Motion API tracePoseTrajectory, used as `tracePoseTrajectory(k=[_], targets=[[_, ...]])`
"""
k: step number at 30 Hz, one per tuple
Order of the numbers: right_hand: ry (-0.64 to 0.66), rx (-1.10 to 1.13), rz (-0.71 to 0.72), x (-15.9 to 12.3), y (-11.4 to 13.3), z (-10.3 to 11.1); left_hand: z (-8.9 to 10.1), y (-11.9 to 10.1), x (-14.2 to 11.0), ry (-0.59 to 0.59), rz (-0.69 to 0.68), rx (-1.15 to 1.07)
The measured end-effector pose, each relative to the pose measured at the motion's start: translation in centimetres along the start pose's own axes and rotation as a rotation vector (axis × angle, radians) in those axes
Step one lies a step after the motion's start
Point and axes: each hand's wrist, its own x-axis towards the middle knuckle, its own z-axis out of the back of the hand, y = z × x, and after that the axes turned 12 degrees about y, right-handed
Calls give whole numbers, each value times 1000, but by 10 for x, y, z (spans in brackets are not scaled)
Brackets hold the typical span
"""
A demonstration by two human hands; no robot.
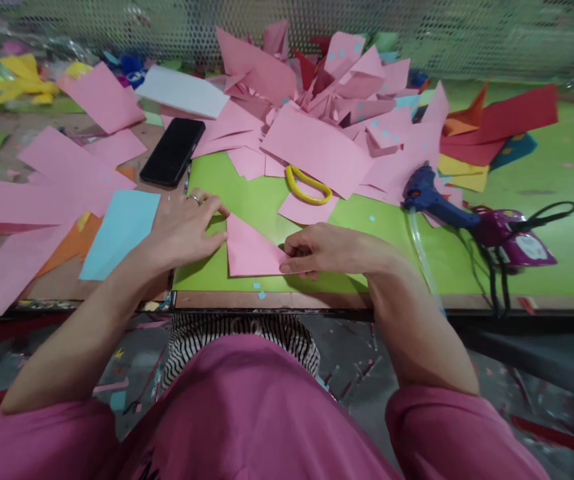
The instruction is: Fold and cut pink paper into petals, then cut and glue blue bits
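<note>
A folded pink paper triangle lies on the green tabletop near the front edge. Its right corner is pinched between the thumb and fingers of my right hand. On the other side, my left hand, with a ring on one finger, has its thumb and forefinger spread against the upright left edge of the paper. Just beyond my right hand, a yellow loop like a scissors handle sticks out from beneath a pink sheet.
Pink paper pieces pile up at the back. A black phone and a light blue sheet lie left. To the right are a blue glue gun, a purple object with black cords and red paper.
</note>
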Motion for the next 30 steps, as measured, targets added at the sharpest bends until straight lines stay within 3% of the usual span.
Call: tracePoseTrajectory(k=[3, 7, 8, 14, 21, 26, 30], targets=[[-4, -13, -8, -1, 2, 0, -5, -17, -14, -98, -87, -60], [9, -29, 19, -2, 2, 1, -15, -43, -11, 20, -454, -135], [15, -25, 25, -2, 2, 1, -18, -48, -3, 16, -476, -116], [37, 42, 19, -1, 1, 1, -31, -54, 47, -59, -306, -63], [28, 66, 12, -1, 3, -1, -20, -34, 51, -119, -94, -56], [17, 50, 14, 0, 0, 1, -12, -19, 68, -136, 5, -37], [4, 39, 19, -3, 1, 0, 5, -9, 68, -289, -25, -110]])
